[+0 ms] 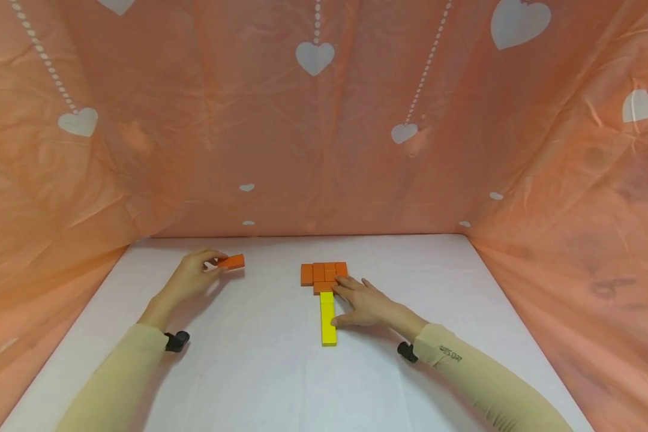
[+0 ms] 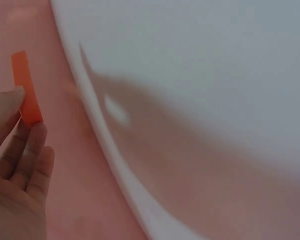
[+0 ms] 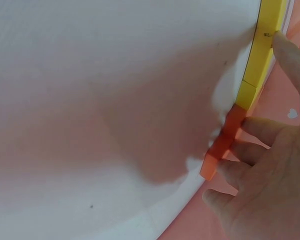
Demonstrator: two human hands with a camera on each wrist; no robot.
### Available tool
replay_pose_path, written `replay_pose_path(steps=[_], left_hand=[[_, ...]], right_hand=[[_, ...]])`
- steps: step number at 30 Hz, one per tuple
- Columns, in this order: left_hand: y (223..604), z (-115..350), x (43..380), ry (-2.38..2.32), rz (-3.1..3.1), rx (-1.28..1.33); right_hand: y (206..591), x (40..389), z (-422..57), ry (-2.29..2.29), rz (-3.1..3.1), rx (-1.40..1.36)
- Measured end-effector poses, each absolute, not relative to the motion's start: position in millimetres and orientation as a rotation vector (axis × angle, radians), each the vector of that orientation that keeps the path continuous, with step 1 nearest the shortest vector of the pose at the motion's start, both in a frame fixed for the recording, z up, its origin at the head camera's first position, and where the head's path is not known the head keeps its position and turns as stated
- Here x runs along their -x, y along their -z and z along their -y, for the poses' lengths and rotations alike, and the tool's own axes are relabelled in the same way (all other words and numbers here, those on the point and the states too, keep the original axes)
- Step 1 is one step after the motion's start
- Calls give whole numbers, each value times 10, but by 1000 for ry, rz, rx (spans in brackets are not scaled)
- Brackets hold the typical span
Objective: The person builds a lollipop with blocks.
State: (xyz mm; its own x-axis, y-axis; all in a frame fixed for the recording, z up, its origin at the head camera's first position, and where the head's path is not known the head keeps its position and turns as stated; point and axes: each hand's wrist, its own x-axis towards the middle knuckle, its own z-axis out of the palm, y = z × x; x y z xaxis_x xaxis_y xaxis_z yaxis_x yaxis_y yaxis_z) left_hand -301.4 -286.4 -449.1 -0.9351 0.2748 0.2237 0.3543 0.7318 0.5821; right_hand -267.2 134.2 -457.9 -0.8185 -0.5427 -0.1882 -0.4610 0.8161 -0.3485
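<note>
My left hand pinches an orange block between thumb and fingers, over the left back part of the table. In the left wrist view the same orange block points upward from the fingertips. My right hand lies with spread fingers at a flat figure of blocks near the table's middle. Its fingertips touch the cluster of orange blocks, and its thumb touches the yellow blocks that run in a column toward me. The right wrist view shows the thumb against a yellow block and fingertips along the orange blocks.
A white-covered table carries everything. Orange cloth printed with white hearts rises behind its back edge and along both sides. Each wrist bears a small black device, such as the one on the left.
</note>
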Motion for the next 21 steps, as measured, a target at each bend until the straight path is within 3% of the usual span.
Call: replay_pose_path(steps=[21], left_hand=[[4508,1487,3516,1087,2708,786]], right_hand=[[4578,2677,-1351,404,-2725,770]])
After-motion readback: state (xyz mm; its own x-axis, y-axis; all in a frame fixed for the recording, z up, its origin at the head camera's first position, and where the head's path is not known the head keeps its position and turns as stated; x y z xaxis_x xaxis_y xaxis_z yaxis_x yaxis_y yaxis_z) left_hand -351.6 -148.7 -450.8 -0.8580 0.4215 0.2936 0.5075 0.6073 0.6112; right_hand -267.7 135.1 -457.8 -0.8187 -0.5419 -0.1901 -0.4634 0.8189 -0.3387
